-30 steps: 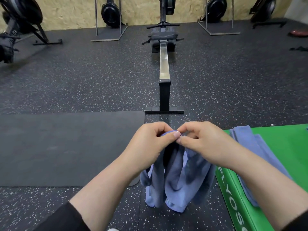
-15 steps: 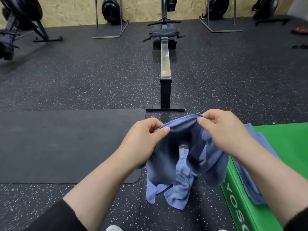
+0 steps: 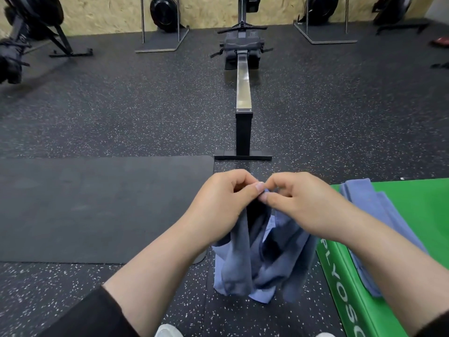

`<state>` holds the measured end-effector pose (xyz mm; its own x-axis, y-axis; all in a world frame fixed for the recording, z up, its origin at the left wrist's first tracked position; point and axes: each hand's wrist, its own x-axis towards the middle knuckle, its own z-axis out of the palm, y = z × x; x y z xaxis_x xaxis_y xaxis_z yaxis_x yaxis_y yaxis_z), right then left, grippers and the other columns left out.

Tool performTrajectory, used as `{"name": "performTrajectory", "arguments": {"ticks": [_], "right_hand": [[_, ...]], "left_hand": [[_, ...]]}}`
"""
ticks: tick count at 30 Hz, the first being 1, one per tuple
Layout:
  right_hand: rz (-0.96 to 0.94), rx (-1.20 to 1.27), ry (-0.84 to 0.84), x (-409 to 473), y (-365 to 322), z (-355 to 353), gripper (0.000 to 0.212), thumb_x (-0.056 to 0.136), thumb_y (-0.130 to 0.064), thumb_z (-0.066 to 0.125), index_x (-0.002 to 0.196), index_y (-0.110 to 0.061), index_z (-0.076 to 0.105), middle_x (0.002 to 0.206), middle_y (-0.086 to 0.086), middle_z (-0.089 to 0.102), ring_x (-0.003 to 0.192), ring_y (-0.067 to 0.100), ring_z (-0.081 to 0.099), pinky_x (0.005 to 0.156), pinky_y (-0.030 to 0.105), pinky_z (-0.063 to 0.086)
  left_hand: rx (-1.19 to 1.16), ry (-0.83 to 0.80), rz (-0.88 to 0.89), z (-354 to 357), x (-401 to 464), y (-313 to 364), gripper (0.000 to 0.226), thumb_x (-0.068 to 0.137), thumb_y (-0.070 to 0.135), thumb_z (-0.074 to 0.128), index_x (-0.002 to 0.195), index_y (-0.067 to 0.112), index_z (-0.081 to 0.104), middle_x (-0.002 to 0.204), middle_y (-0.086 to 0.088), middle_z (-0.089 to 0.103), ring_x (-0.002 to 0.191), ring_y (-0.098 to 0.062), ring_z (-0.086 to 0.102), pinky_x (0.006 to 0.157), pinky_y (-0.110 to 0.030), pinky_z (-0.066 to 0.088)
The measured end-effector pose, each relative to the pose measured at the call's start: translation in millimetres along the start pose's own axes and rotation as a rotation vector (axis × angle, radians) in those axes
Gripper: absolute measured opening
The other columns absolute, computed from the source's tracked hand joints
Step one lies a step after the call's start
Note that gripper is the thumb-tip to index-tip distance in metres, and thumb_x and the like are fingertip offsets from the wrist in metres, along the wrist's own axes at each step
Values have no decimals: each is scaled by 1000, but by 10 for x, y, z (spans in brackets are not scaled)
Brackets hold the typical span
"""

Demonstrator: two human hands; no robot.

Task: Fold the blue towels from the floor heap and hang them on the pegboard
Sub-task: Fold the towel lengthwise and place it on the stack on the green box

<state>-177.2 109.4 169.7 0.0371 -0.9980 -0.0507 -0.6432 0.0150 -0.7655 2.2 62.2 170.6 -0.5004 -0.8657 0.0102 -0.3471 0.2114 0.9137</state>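
Observation:
A blue towel point(image 3: 264, 259) hangs in loose folds from both my hands, in front of me above the speckled floor. My left hand point(image 3: 223, 198) pinches its top edge between thumb and fingers. My right hand point(image 3: 298, 200) pinches the same edge right beside it, thumbs almost touching. A second blue towel point(image 3: 371, 215) lies draped over the green plyo box point(image 3: 418, 215) at the right, partly hidden by my right forearm. No pegboard is in view.
A black mat point(image 3: 97, 205) lies on the floor at the left. A rowing machine point(image 3: 243, 98) runs straight ahead, its foot just beyond my hands. More gym machines stand along the far wooden wall. My white shoe tips show at the bottom edge.
Half a second ago my hands were apart, stretching the towel's edge open. They have come back together, and the towel hangs bunched below them again.

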Motion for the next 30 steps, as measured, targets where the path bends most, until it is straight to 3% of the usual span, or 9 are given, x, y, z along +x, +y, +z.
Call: {"name": "performTrajectory", "arguments": {"ticks": [3, 5, 10, 12, 16, 20, 24, 26, 30], "right_hand": [[13, -14, 113, 12, 12, -18, 18, 96, -33, 65, 82, -22, 66, 62, -1, 67, 56, 6, 45, 60, 31, 43], [39, -16, 220, 32, 47, -52, 19, 96, -33, 64, 80, -23, 66, 69, 8, 69, 59, 10, 46, 64, 35, 45], [102, 39, 353, 69, 174, -134, 21, 96, -33, 65, 82, -17, 69, 75, 10, 72, 68, 29, 60, 75, 40, 50], [124, 52, 374, 66, 184, -148, 23, 96, -33, 65, 81, -16, 69, 71, 8, 71, 66, 32, 56, 69, 38, 48], [187, 219, 453, 49, 181, -165, 23, 94, -34, 68, 79, -18, 72, 67, 2, 67, 61, 12, 52, 63, 31, 42], [262, 555, 432, 51, 170, -174, 16, 90, -32, 75, 86, -16, 76, 79, 6, 72, 73, 15, 62, 73, 34, 48], [295, 725, 409, 67, 161, -162, 12, 94, -18, 70, 101, -10, 75, 93, 9, 74, 86, 15, 64, 82, 32, 50], [272, 782, 354, 64, 131, -154, 14, 98, -10, 63, 106, -10, 74, 93, 11, 71, 89, 19, 60, 84, 37, 47], [219, 823, 265, 57, 68, -128, 26, 98, 6, 52, 114, -7, 70, 85, 7, 68, 81, 16, 61, 79, 31, 49]], "left_hand": [[-29, -14, -33, -26, 9, -21, 9, 95, 25, 67, 87, 22, 69, 67, 2, 61, 55, -13, 45, 51, -25, 38], [-2, -1, -95, -48, 25, -62, 8, 93, 17, 63, 88, 21, 67, 67, 1, 62, 53, -16, 44, 45, -26, 40], [241, 122, -162, -129, 53, -177, 21, 89, 10, 51, 86, 25, 66, 73, 9, 68, 58, -2, 49, 48, -12, 35], [187, 183, -169, -153, 68, -201, 21, 91, 11, 54, 84, 24, 69, 77, 9, 71, 63, -3, 54, 53, -13, 39], [-130, 229, -138, -126, 68, -158, 17, 93, 24, 69, 79, 16, 71, 70, 2, 67, 64, -12, 52, 65, -31, 42], [-223, 247, -119, -101, 90, -141, 41, 95, 41, 62, 89, 1, 65, 73, 0, 54, 69, -13, 42, 66, -33, 34], [-239, 240, -118, -66, 106, -120, 64, 86, 58, 55, 96, -5, 59, 79, -1, 50, 75, -15, 41, 70, -37, 35], [-281, 226, -124, -45, 100, -111, 62, 85, 56, 60, 92, -5, 60, 78, -2, 51, 75, -16, 43, 72, -37, 36], [-367, 223, -149, 0, 93, -118, 46, 84, 43, 71, 82, -2, 64, 74, -8, 57, 72, -18, 50, 71, -38, 41]]}}
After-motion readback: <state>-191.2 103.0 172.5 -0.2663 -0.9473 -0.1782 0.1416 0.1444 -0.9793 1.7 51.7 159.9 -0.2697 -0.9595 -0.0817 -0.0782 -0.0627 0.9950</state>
